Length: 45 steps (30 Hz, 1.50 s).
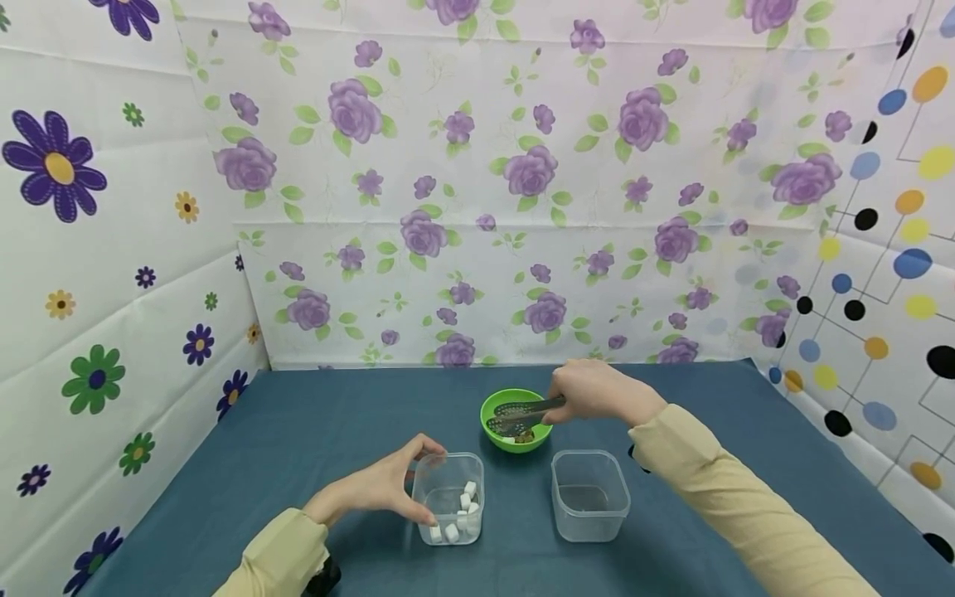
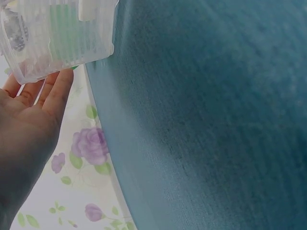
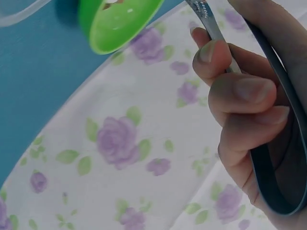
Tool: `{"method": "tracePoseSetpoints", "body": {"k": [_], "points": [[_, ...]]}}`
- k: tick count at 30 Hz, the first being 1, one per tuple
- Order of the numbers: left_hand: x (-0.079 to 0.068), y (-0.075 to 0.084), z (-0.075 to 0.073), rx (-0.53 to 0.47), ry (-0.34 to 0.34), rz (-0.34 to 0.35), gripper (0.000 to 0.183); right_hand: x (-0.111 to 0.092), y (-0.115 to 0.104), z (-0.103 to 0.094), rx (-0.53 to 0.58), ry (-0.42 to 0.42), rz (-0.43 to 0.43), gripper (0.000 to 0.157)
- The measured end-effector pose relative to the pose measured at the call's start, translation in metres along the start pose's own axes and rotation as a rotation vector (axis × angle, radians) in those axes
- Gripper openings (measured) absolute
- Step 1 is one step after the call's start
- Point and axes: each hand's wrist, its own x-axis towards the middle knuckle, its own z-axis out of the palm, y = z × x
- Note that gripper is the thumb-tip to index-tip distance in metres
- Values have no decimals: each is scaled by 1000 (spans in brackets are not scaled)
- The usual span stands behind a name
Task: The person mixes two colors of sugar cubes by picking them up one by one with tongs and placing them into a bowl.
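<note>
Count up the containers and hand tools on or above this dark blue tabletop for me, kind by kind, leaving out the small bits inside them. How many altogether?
Clear square plastic tubs: 2
Bright green round bowl: 1
Dark tongs with perforated ends: 1
Total: 4

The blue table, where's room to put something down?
Bare table lies left of the left hand, right of the right sleeve, and narrowly between the cube box and empty box. It's crowded at the green bowl, where the right hand holds tongs.
</note>
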Motion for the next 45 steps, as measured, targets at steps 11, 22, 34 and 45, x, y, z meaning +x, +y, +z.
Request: {"method": "tracePoseSetpoints", "body": {"k": [11, 22, 34, 45], "points": [[2, -2, -1, 21, -6, 16, 65, 4, -31, -7, -35, 14, -137, 27], [3, -2, -1, 39, 7, 8, 62, 20, -62, -2, -112, -60, -192, 39], [2, -2, -1, 29, 0, 11, 65, 45, -81, 13, -281, -147, -71, 50], [1, -3, 0, 20, 9, 13, 64, 62, -107, 23, -547, -200, -2, 23]]}}
